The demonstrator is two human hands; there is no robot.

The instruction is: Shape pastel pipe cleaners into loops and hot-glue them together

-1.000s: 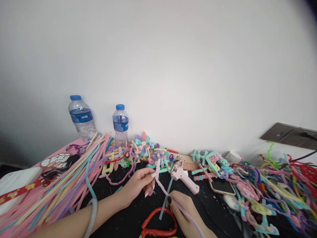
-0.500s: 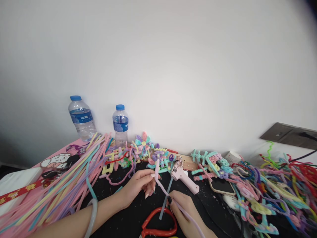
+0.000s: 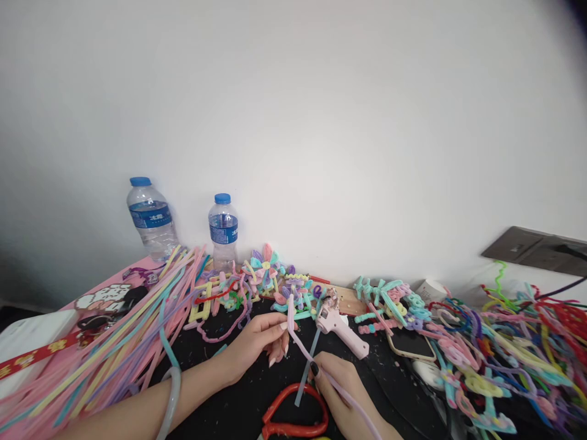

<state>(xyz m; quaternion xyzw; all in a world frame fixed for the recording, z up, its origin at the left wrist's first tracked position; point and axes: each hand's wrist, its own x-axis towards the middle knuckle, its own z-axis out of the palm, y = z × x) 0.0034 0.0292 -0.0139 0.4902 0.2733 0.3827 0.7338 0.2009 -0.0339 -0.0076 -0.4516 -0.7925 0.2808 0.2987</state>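
My left hand (image 3: 257, 346) pinches the upper part of a pale pink pipe cleaner (image 3: 291, 311) between thumb and forefinger. My right hand (image 3: 342, 391) grips the same pipe cleaner lower down, where it turns lilac and runs off the bottom edge. A pink hot glue gun (image 3: 342, 330) lies just behind my right hand, with a clear glue stick (image 3: 306, 370) slanting from it between my hands. Red-handled scissors (image 3: 293, 415) lie at the bottom, right in front of my hands.
Long pastel pipe cleaners (image 3: 114, 342) lie in a bundle at left. Twisted pipe-cleaner flowers (image 3: 266, 269) and shapes (image 3: 481, 348) crowd the back and right of the black mat (image 3: 243, 397). Two water bottles (image 3: 151, 220) stand by the wall. A phone (image 3: 410, 345) lies right of the glue gun.
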